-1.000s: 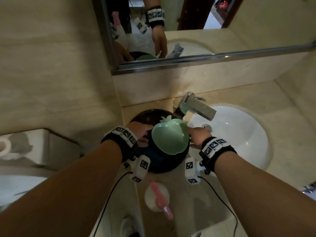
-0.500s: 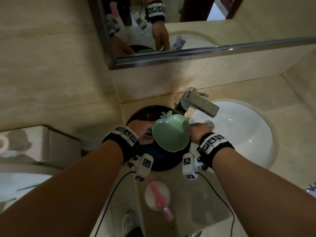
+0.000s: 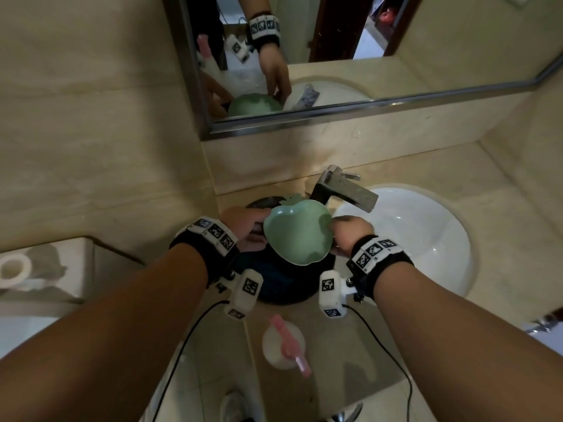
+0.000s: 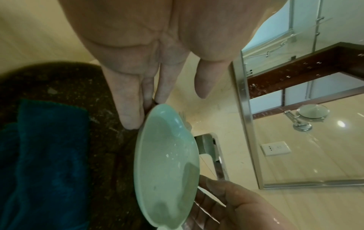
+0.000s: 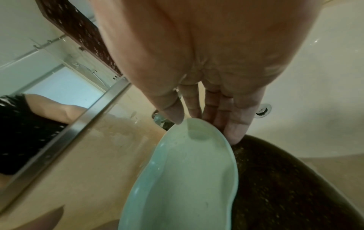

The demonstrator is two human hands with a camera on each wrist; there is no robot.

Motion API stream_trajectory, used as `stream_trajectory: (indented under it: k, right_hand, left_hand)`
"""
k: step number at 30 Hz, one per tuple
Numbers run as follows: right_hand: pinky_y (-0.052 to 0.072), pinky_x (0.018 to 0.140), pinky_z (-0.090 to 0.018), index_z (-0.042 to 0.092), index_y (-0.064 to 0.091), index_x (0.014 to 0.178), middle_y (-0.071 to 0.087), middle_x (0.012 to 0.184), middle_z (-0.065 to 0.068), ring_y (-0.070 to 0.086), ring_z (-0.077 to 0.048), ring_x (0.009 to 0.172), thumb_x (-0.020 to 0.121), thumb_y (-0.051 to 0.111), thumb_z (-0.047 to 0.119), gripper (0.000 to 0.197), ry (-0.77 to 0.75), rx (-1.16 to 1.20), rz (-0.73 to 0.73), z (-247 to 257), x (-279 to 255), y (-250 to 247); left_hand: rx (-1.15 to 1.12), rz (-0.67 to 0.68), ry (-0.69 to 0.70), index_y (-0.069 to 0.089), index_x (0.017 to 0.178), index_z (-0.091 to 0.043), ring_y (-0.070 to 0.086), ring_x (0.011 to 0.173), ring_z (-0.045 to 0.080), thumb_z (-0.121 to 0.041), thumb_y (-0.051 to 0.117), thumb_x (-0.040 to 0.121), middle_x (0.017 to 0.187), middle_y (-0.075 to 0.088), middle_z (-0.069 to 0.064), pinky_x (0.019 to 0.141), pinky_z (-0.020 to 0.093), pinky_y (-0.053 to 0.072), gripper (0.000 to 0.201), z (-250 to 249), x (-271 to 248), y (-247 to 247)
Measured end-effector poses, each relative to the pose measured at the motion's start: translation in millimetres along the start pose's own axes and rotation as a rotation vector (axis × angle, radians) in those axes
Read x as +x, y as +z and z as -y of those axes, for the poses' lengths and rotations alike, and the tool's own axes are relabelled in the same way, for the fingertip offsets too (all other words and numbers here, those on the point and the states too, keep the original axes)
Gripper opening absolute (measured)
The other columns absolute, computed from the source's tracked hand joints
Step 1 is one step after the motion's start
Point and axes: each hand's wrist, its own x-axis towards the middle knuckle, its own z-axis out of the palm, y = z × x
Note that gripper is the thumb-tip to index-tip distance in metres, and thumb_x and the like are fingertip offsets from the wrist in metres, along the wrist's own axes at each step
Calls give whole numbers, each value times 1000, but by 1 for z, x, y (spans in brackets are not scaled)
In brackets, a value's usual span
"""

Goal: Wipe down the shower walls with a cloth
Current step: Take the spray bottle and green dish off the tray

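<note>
A pale green apple-shaped dish (image 3: 297,236) with a little water in it hangs over a dark speckled bowl (image 3: 283,290) on the counter. A dark blue cloth (image 4: 45,155) lies folded inside that bowl. My left hand (image 3: 246,226) touches the dish's left rim with straight fingers (image 4: 130,112), and its thumb is off the dish. My right hand (image 3: 347,231) pinches the right rim, thumb on top and fingers (image 5: 234,129) beneath. The dish (image 5: 187,179) is slightly tilted.
A steel faucet (image 3: 344,190) juts out just behind the dish, over a white sink (image 3: 426,239) on the right. A mirror (image 3: 335,56) hangs above the beige counter. A cup with a pink toothbrush (image 3: 285,345) stands near the front edge. A paper roll (image 3: 13,268) sits at left.
Both hands have kept the green dish over the dark bowl, nudging it slightly back toward the faucet. The head view has shifted a little.
</note>
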Motion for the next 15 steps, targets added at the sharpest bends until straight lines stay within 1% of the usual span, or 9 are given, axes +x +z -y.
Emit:
stream_trajectory:
  k: [2,4,5,7,9,10,11,13,15]
  right_hand:
    - [62,82,-54,10,72,99,71,105,-18,69,-38,97,96,56,7,17,34,176,-7,8,-15,-3]
    - [62,83,-54,12,72,100,71,108,-19,70,-38,98,96,58,10,15,55,278,-21,13,-30,-8]
    - [63,82,-52,12,71,103,71,109,-18,71,-38,98,95,59,11,15,48,296,-26,16,-38,-11]
    - [63,78,-50,12,70,107,72,110,-19,72,-37,97,92,61,11,17,28,318,-46,20,-54,-18]
    - [64,79,-51,12,69,102,72,110,-17,72,-38,98,91,62,11,13,14,327,-76,26,-71,-26]
    - [64,80,-51,13,67,98,71,110,-14,72,-37,100,92,63,12,8,-6,292,-90,28,-81,-32]
    - [64,82,-49,14,65,97,70,110,-12,72,-36,104,93,62,13,5,-31,254,-98,30,-92,-37]
    - [64,83,-46,12,62,104,67,111,-12,71,-34,108,97,60,12,8,-44,260,-111,32,-111,-48]
    - [64,79,-47,3,64,109,70,110,-16,71,-37,102,97,59,7,13,-9,353,-136,32,-128,-58]
  left_hand:
    - [12,12,27,70,112,-7,67,94,31,-32,67,101,108,73,18,96,46,58,27,-8,-14,-1]
    - [37,40,48,71,104,-11,67,94,29,-30,66,102,105,73,15,96,44,57,20,-17,-30,-2]
    - [47,49,59,72,104,-11,68,96,29,-28,66,102,106,74,15,95,43,57,18,-22,-38,-2]
    - [54,35,90,73,109,-8,68,103,31,-29,70,98,111,74,16,86,42,59,24,-30,-54,-1]
    - [44,10,128,72,112,-6,68,108,33,-33,75,95,115,73,15,79,42,60,31,-37,-68,2]
    - [37,8,143,71,111,-7,68,109,33,-34,75,95,116,73,15,79,43,61,32,-41,-76,4]
    - [32,14,152,70,109,-6,68,109,34,-35,74,96,117,72,16,82,45,61,32,-44,-84,7]
    - [28,36,165,68,105,-4,66,111,35,-36,72,98,115,70,19,95,49,58,34,-49,-103,14]
    - [13,60,167,65,100,-2,65,110,36,-37,71,98,109,68,21,103,51,54,36,-51,-121,22]
